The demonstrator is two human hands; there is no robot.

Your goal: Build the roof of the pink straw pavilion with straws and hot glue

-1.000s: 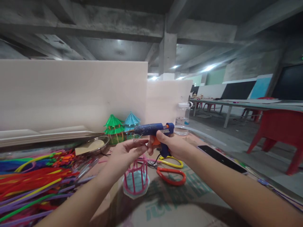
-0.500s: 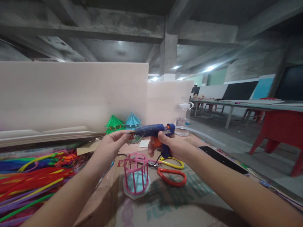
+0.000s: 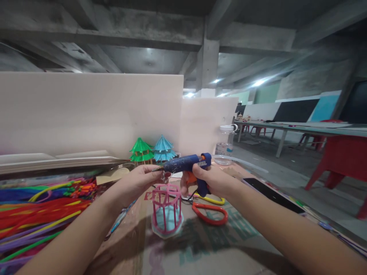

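My right hand point(image 3: 210, 177) is wrapped round the handle of a blue glue gun point(image 3: 182, 163), with fingers by its orange trigger. A clear glue stick point(image 3: 243, 161) juts from the gun's back end. The nozzle points left, to the pinched fingertips of my left hand point(image 3: 143, 178). What those fingers hold at the nozzle is too small to make out. Below the gun, a pink cage-like frame point(image 3: 167, 208) stands upright on a light blue base. Beside it lie scissors point(image 3: 210, 214) with one red and one yellow handle, partly behind the frame.
Many coloured pipe cleaners point(image 3: 37, 214) lie at left. Green point(image 3: 141, 149) and blue point(image 3: 164, 148) roofed little models stand at the back, before a white board point(image 3: 91, 114). A water bottle point(image 3: 225, 145) and a phone point(image 3: 272, 195) are at right. Cardboard point(image 3: 218, 256) covers the tabletop.
Both hands and the glue gun have come down slightly, nearer the pink frame. The view has shifted a little to the left. My grip on the gun is the same.
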